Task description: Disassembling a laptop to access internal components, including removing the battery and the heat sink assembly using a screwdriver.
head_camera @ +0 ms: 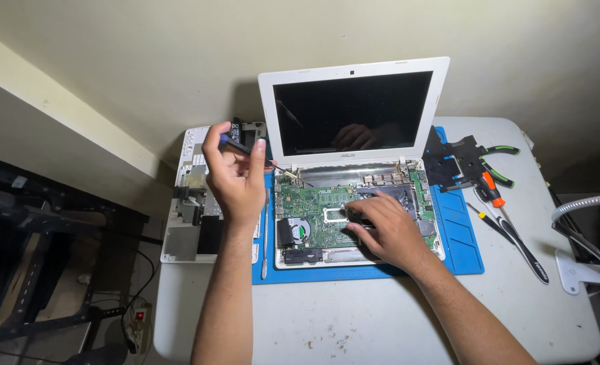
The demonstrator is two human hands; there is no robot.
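Two bare forearms are seen rising from the near edge over a white table. On that table a blue work mat is laid, and on the mat a white laptop is stood open with its dark screen upright at the far side and its base uncovered, so that the green circuit board is exposed.

The left hand is raised above the mat's left edge, its fingers curled and pinched around the dark handle of a small screwdriver; the thin shaft is angled down and right, its tip brought close to the board's far-left corner. Whether the tip touches cannot be told.

The right hand is laid palm down on the right half of the board, fingers together and stretched leftward, their tips pressed at a silver-framed part.

A thin metal pry tool is left on the mat just left of the laptop base. Further left, a removed white cover panel is set. To the right, black brackets, green-handled pliers and several screwdrivers are scattered.
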